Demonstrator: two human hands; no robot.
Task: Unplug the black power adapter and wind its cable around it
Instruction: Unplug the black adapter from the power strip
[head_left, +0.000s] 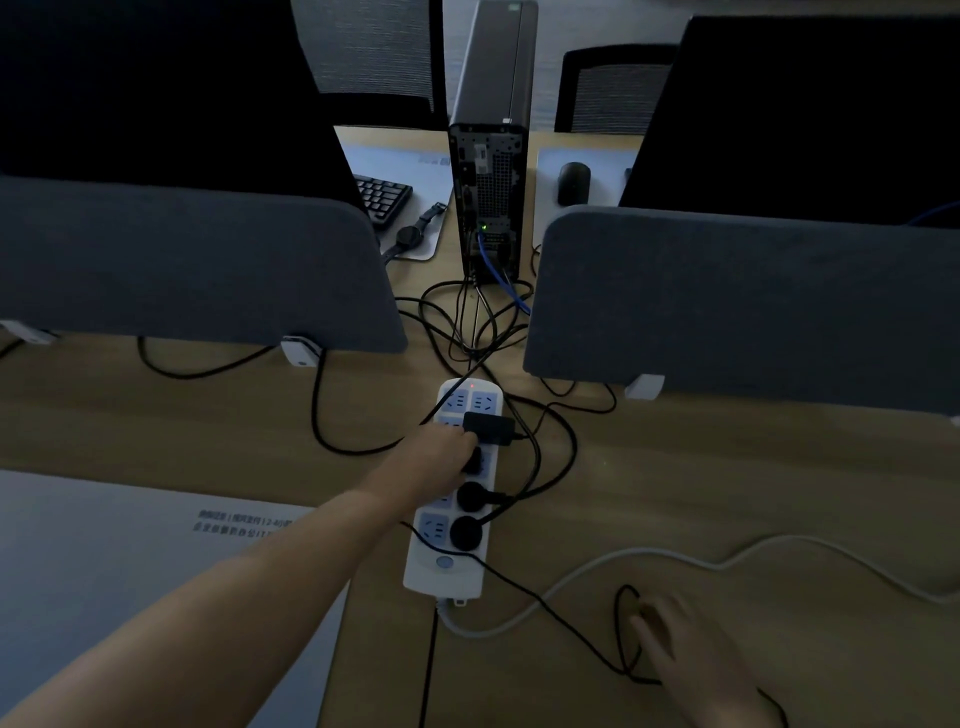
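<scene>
The black power adapter (488, 427) sits plugged into the white power strip (451, 519), just beyond the left hand (441, 457), whose fingers reach its near edge; whether it is gripped cannot be told. It would best be pulled straight up. The right hand (691, 649) rests flat, released, on a black cable (621, 623). Counted: one adapter, three other black plugs.
</scene>
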